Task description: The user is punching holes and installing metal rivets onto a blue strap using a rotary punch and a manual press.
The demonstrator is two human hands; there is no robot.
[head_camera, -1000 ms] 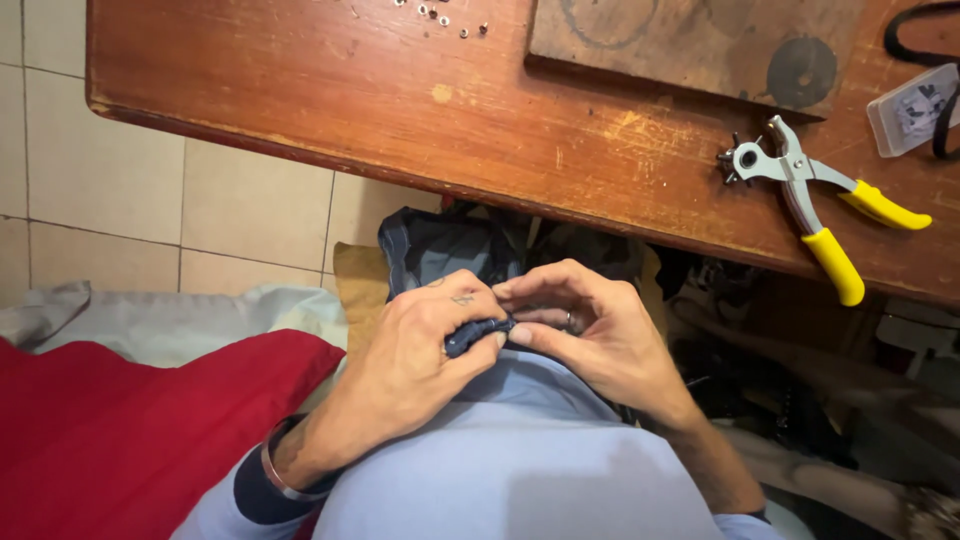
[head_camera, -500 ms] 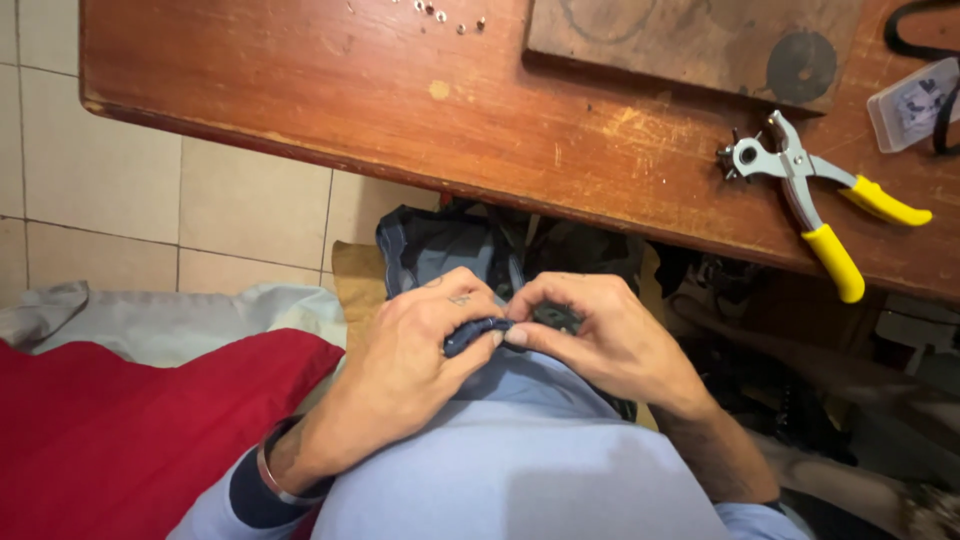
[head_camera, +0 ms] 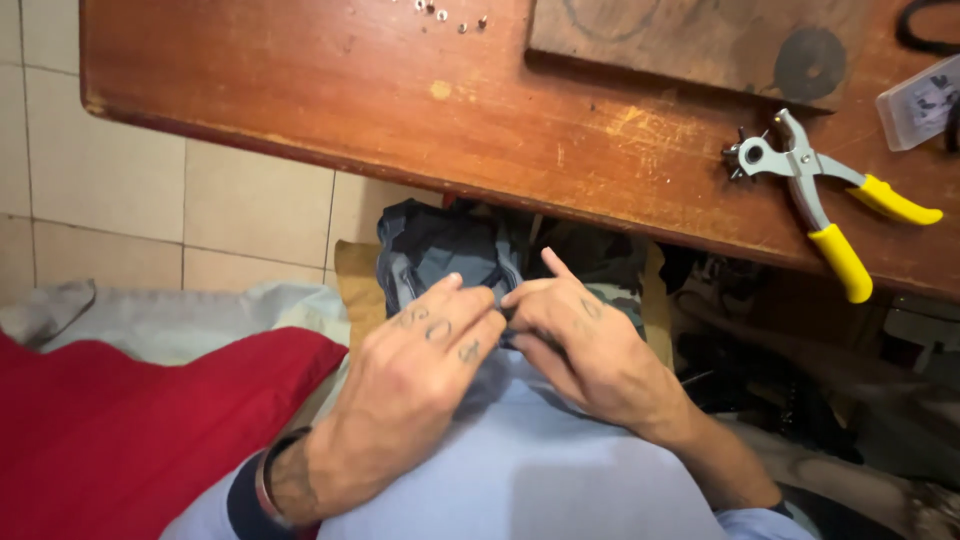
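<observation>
- The wooden workbench (head_camera: pixel 300 110) lies well ahead of both hands, its front edge running left to right across the view; the hands work below and short of that edge, over the person's lap.
- A red cloth (head_camera: pixel 110 440) is spread to the left of the left hand, apart from it, with a pale grey cloth (head_camera: pixel 200 320) just beyond it.
- The dark grey-blue garment (head_camera: pixel 445 250) is bunched directly ahead of the fingertips of both hands, between them and the bench edge. Its bulk extends forward, away from the body, and only its near edge reaches into the grip.
- The left hand (head_camera: pixel 420 370) is curled closed, fingers folded down onto the near edge of the garment, pinching the fabric against the thumb side. The pinch point itself is hidden under the knuckles.
- The right hand (head_camera: pixel 585 350) meets it from the other side, fingertips touching the left hand's. It is closed on the same bit of fabric, with the forefinger raised and pointing forward. Neither hand is nearer: both sit on the garment at one spot.
- The revolving punch pliers (head_camera: pixel 815 195) with yellow handles lie on the bench ahead and to the right of the right hand, well apart, handles angled toward the right.
- A few small metal eyelets (head_camera: pixel 445 12) lie at the far edge of the bench, straight ahead and farthest off.
</observation>
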